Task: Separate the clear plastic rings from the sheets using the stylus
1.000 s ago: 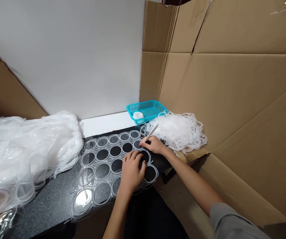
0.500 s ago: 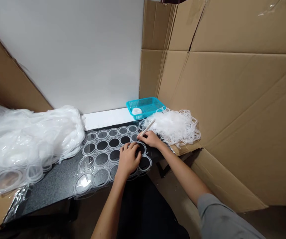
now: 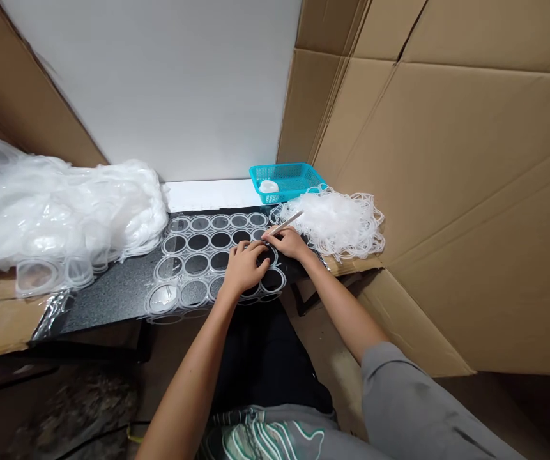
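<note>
A translucent sheet with rows of round rings [image 3: 193,264] lies on the dark speckled tabletop [image 3: 106,300], its front edge at the table's edge. My left hand [image 3: 246,265] rests on the right part of the sheet with its fingers spread. Just to the right, my right hand [image 3: 287,241] is closed around a thin pale pen-like tool [image 3: 288,223], whose lower end is at the sheet near my left fingertips. The exact contact of the tool's tip is too small to make out.
Piled clear ringed sheets [image 3: 64,211] cover the left of the table. At the back stands a teal basket [image 3: 298,185] with a white item [image 3: 269,186] inside. Loose white rings [image 3: 339,220] are heaped on the right. Cardboard walls [image 3: 471,191] rise at the right.
The camera view has tilted downward, so the table appears higher. Both hands stay at about the same place on the sheet, and the tool is still in my right hand.
</note>
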{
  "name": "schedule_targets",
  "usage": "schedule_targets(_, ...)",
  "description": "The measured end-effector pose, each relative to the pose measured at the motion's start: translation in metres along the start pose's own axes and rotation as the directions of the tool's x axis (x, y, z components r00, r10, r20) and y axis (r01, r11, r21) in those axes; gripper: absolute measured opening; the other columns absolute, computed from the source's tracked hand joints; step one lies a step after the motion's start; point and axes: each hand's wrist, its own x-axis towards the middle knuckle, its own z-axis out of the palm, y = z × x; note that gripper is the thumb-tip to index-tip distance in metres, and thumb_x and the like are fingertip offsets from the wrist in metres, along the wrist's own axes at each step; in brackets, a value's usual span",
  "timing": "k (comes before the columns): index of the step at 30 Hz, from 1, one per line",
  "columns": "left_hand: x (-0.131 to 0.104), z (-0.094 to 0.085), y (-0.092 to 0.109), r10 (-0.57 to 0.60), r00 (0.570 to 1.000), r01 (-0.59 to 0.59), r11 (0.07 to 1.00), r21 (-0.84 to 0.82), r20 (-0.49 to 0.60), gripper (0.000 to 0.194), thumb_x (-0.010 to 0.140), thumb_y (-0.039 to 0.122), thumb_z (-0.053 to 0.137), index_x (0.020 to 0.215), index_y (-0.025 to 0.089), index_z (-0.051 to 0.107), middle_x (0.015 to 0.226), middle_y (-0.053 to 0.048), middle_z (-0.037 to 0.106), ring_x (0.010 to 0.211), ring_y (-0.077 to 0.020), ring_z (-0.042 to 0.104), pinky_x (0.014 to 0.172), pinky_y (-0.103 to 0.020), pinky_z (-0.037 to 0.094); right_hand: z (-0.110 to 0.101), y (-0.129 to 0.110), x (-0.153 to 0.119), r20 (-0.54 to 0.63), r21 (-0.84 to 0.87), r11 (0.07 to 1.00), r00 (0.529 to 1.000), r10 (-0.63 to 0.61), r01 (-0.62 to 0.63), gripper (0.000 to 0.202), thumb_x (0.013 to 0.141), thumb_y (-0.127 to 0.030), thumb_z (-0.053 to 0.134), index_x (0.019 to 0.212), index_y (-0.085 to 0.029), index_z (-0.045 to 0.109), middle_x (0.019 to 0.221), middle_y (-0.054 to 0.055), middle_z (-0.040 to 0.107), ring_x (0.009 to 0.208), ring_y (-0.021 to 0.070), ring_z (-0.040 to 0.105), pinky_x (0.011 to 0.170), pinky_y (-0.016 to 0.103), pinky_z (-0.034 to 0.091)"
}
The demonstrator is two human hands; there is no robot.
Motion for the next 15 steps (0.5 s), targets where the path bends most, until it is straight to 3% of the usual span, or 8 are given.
schedule_targets(3,0.0015,0.0027,0.0020,-0.003,1.000,0.003,1.000,0.022,0.007,0.032,0.097,0.036,0.058,0.126,0.027,0.069,0.151,-0.006,0.062,0.138,-0.0357,0.047,0.115,-0.056,0.032,0.0005,-0.0001,-0.0020,0.021,-0.055,0.998,1.000,-0.019,0.020,0.022,0.099,-0.032,0.064,0.094,-0.024,0.084,0.106,0.006,0.083,0.105,0.0251,0.076,0.102,0.038,0.057)
schedule_targets(9,0.0037,0.0008,-0.0002,0.006,1.000,-0.006,0.999,0.046,-0.007,0.027,0.096,0.034,0.059,0.120,0.026,0.067,0.142,-0.007,0.066,0.133,-0.0330,0.051,0.112,-0.054,0.036,0.0056,0.0003,-0.0034,0.077,-0.173,0.968,0.982,-0.170,0.181,0.024,0.104,-0.032,0.059,0.108,-0.026,0.083,0.117,0.005,0.081,0.114,0.0239,0.074,0.105,0.037,0.053)
schedule_targets(15,0.0080,-0.0015,-0.0007,-0.013,1.000,0.013,1.000,0.000,0.019,0.022,0.095,0.032,0.056,0.112,0.025,0.070,0.143,-0.007,0.066,0.132,-0.0341,0.051,0.112,-0.055,0.035,0.0041,-0.0021,-0.0040,0.104,-0.295,0.938,0.982,-0.155,0.180,0.029,0.108,-0.037,0.055,0.114,-0.028,0.081,0.122,0.004,0.080,0.114,0.0236,0.073,0.103,0.035,0.050)
